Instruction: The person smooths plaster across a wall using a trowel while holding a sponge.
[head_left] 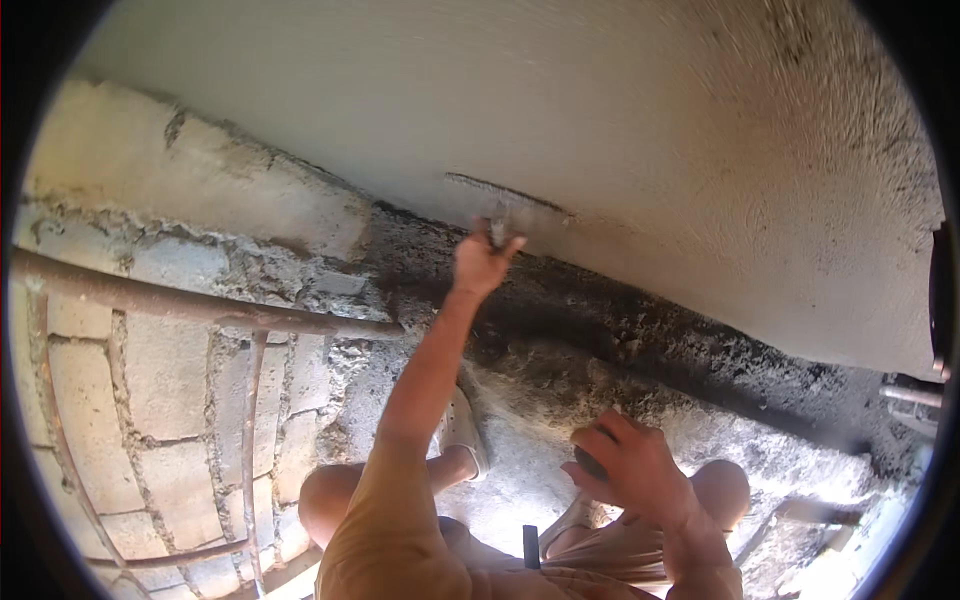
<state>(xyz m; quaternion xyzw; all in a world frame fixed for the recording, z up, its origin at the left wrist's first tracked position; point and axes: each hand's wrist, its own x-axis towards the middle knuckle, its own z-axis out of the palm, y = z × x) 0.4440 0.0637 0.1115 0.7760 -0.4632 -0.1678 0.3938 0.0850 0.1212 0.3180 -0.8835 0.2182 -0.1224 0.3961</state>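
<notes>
My left hand (482,268) reaches far forward, its fingers wrapped round the handle of a plastering trowel (505,205). The trowel's long flat blade lies against the grey plastered wall (600,130), just above the wall's lower edge; motion blurs it somewhat. Closer to me, over my knee, my right hand (640,472) is curled round a dark rounded object (592,458). Fingers cover most of that object, so I cannot tell its kind.
Rough dark ground (560,310) runs along the wall's foot. At the left a rusty metal pipe (200,305) with upright bars stands before a block wall (165,380). Another pipe end (910,395) shows at the far right. My sandalled foot (460,440) rests on pale rough ground.
</notes>
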